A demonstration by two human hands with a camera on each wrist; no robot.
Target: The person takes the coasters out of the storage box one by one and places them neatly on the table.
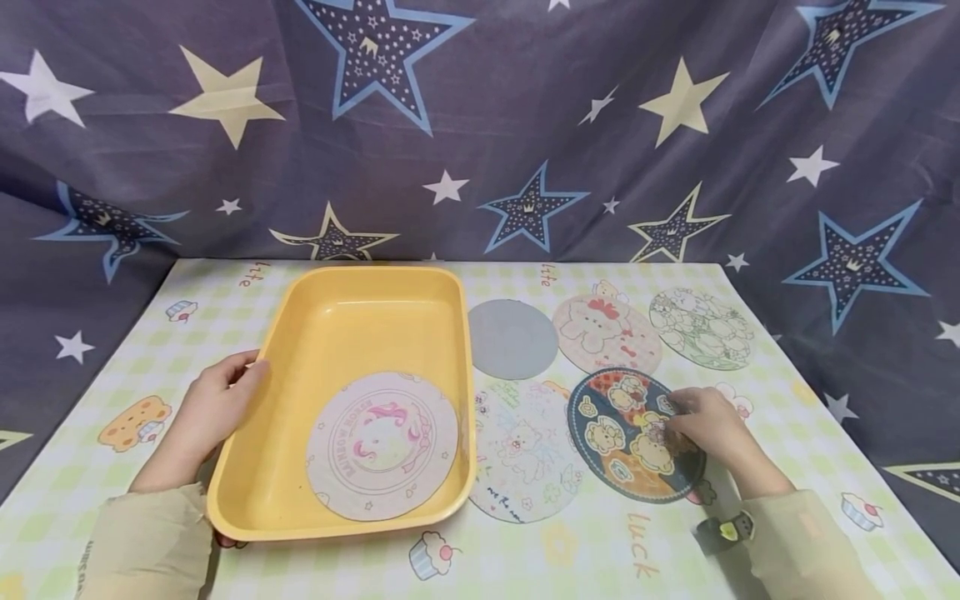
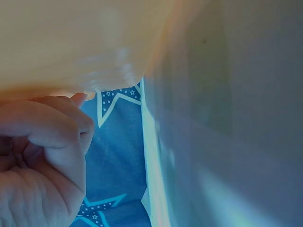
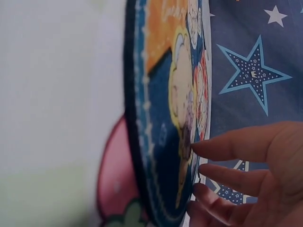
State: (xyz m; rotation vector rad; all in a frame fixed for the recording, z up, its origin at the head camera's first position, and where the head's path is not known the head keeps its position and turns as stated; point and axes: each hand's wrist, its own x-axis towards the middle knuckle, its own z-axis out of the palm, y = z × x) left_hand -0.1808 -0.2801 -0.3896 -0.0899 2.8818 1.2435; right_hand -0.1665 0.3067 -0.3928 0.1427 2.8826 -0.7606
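At the left long side of a yellow rectangular tray (image 1: 360, 337), my left hand (image 1: 213, 408) grips the rim. The left wrist view shows its fingers curled against the tray's underside (image 2: 71, 42). Inside the tray, toward the front, lies a pale round mat (image 1: 337, 467) with a pink unicorn print. My right hand (image 1: 712, 425) pinches the right edge of a dark blue round mat (image 1: 611, 437) printed with cartoon bears. Its thumb lies over the printed face (image 3: 161, 123), and the other fingertips are at the edge in the right wrist view.
Right of the tray lie a plain grey round mat (image 1: 513, 337), a pink bunny mat (image 1: 600, 333), a green-patterned mat (image 1: 701, 329) and a pale drawn mat (image 1: 525, 454). The dark blue mat overlaps its neighbours. A checked cloth (image 1: 322, 575) covers the table; a star-patterned curtain (image 1: 480, 142) stands behind.
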